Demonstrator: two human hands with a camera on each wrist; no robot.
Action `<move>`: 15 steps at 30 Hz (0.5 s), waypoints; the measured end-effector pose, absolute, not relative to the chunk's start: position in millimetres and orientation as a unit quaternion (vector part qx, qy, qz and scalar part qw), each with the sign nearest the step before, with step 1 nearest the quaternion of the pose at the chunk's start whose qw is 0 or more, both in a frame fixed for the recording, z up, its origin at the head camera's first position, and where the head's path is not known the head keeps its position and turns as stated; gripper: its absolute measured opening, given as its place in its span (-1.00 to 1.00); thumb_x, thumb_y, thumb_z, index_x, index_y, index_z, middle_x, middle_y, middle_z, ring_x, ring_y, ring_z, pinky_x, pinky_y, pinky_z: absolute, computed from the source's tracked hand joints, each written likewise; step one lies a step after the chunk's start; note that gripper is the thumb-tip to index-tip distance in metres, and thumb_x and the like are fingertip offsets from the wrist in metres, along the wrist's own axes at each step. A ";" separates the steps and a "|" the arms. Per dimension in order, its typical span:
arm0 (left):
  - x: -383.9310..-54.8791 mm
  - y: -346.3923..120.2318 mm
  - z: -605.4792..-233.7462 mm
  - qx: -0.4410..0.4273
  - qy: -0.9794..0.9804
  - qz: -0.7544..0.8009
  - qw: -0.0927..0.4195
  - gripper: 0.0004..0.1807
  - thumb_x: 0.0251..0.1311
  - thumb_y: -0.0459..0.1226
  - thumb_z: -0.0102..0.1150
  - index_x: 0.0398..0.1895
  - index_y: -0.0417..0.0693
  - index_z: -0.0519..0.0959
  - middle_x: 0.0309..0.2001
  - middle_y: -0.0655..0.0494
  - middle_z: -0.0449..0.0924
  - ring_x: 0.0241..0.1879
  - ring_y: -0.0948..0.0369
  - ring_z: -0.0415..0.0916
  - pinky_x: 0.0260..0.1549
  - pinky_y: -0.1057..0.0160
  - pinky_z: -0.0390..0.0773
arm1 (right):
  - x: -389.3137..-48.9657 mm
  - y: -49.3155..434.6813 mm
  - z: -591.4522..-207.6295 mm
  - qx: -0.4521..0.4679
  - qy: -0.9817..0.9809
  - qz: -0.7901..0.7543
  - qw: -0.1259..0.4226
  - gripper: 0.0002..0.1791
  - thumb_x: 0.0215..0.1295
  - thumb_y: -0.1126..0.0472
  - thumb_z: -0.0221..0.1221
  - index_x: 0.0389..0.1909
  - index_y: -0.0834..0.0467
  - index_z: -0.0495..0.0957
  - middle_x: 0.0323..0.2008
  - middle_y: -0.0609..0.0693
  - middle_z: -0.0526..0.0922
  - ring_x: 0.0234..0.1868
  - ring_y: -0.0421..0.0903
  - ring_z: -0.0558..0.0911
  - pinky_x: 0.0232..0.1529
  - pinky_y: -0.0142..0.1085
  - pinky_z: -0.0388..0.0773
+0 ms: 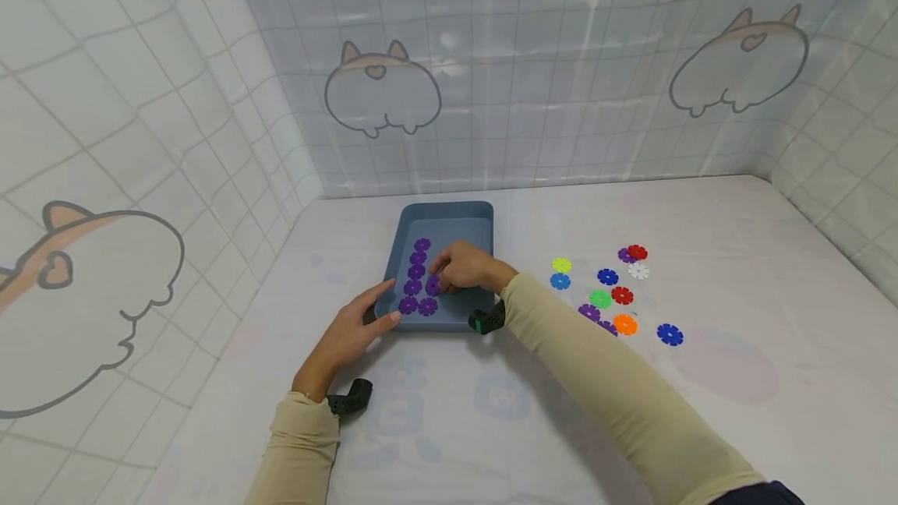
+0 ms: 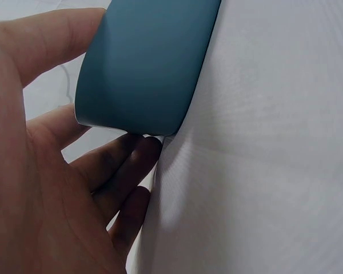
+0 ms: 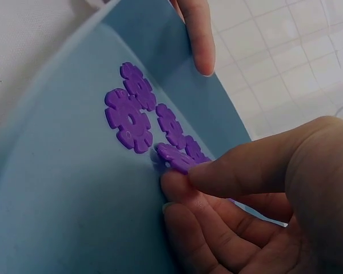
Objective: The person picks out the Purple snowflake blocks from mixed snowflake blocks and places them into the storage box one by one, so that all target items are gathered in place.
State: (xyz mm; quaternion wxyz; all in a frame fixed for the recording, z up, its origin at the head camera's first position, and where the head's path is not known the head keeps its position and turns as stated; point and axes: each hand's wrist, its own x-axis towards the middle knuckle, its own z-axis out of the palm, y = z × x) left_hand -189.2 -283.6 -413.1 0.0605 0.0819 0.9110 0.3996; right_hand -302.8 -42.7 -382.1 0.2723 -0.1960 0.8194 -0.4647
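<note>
A blue-grey tray (image 1: 456, 229) stands on the table, with several purple snowflake discs (image 1: 416, 272) lined up along its left side and near left corner. My right hand (image 1: 466, 266) reaches into the tray. Between thumb and fingers it pinches a purple snowflake disc (image 3: 174, 158), held tilted close over the tray floor, beside the row of flat ones. My left hand (image 1: 348, 340) holds the tray's near left corner, its thumb at the near rim and a finger at the left rim. In the left wrist view, other fingers bend against the tray's outer wall (image 2: 143, 68), near the tablecloth.
Right of the tray lie loose discs: a yellow one (image 1: 561, 265), a light blue one (image 1: 560, 281), a green one (image 1: 600, 299), an orange one (image 1: 625, 324), a white one (image 1: 638, 271) and several red, dark blue and purple ones. Tile-patterned cloth walls (image 1: 491, 100) enclose the table.
</note>
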 end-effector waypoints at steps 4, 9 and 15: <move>-189.3 -283.6 -412.8 0.081 0.911 0.398 0.063 -0.22 0.36 0.15 0.13 0.57 0.16 0.19 0.55 -0.07 0.08 0.52 -0.11 -0.03 0.41 -0.27 0.00 | -302.4 -42.6 -381.4 -0.194 0.820 -0.465 0.272 -0.66 0.14 0.45 0.30 -0.02 0.30 0.69 -0.31 0.05 0.76 -0.34 -0.11 0.71 -0.23 -0.27 0.68; -189.6 -283.7 -412.2 0.080 0.911 0.400 0.065 -0.22 0.36 0.16 0.13 0.57 0.17 0.19 0.55 -0.07 0.08 0.52 -0.10 -0.03 0.41 -0.27 0.00 | -301.7 -42.7 -380.5 -0.194 0.821 -0.465 0.267 -0.66 0.14 0.43 0.29 -0.02 0.31 0.68 -0.34 0.05 0.76 -0.34 -0.09 0.71 -0.24 -0.28 0.68; -188.5 -283.7 -411.9 0.081 0.911 0.399 0.064 -0.22 0.37 0.15 0.13 0.57 0.16 0.19 0.55 -0.07 0.08 0.52 -0.10 -0.03 0.41 -0.26 0.00 | -301.6 -42.6 -382.0 -0.193 0.817 -0.473 0.265 -0.66 0.16 0.43 0.29 0.00 0.33 0.67 -0.35 0.06 0.75 -0.32 -0.08 0.72 -0.24 -0.28 0.68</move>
